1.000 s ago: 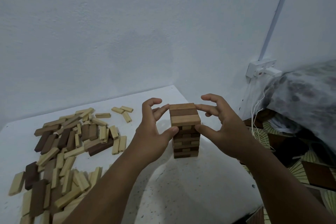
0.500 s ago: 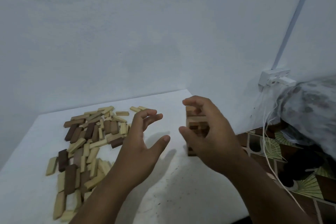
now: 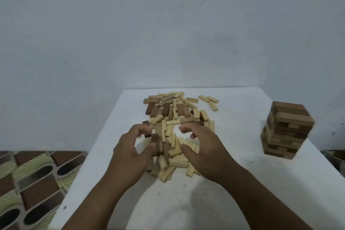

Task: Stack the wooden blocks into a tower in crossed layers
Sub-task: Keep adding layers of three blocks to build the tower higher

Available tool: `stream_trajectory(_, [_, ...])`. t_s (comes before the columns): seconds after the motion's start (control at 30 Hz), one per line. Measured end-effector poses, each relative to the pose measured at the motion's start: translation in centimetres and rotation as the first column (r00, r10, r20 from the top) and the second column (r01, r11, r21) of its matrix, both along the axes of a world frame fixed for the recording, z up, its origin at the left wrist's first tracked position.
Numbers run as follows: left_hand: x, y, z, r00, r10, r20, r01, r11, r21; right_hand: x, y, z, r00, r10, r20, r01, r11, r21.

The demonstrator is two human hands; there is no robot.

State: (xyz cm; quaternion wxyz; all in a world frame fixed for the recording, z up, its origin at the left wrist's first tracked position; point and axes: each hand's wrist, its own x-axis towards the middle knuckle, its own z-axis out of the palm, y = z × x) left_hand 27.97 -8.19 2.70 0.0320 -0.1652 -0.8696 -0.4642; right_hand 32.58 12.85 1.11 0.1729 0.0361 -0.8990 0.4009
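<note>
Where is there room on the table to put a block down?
Bare table lies between the pile and the tower. More lies at the near edge, between the two forearms. A thin strip runs left of the pile. The middle is crowded: loose blocks lie packed there, with the left hand and right hand over them.

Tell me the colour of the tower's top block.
Dark brown; the tower shows best in the head view, at the right.

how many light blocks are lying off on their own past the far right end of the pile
3, at the pile's far right corner: one farthest left, one beside it, one just nearer.
</note>
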Motion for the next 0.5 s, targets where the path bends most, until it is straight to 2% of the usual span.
stream_trajectory(0.13, [-1.5, -1.7, -1.2, 1.000, -0.014, 0.018, 0.018, 0.973, -0.232, -2.2, -2.1, -1.1, 0.997, 0.017, 0.074, -0.033, 0.976, 0.217])
stream_trajectory(0.33, [-3.8, -0.7, -2.4, 0.985, -0.159, 0.068, 0.173, 0.921, -0.349, -4.0, -3.0, -0.8, 0.980, -0.060, 0.191, -0.040, 0.876, 0.480])
stream_trajectory(0.43, [-4.5, -0.2, -2.8, 0.981, -0.189, 0.046, 0.191, 0.887, -0.420, -4.7, -2.8, -0.1, 0.961, -0.118, 0.249, -0.055, 0.804, 0.592])
stream_trajectory(0.5, [-4.8, -0.2, -2.8, 0.982, -0.189, 0.000, 0.173, 0.899, -0.402, -5.1, -2.8, 0.1, 0.955, -0.143, 0.258, -0.058, 0.767, 0.639])
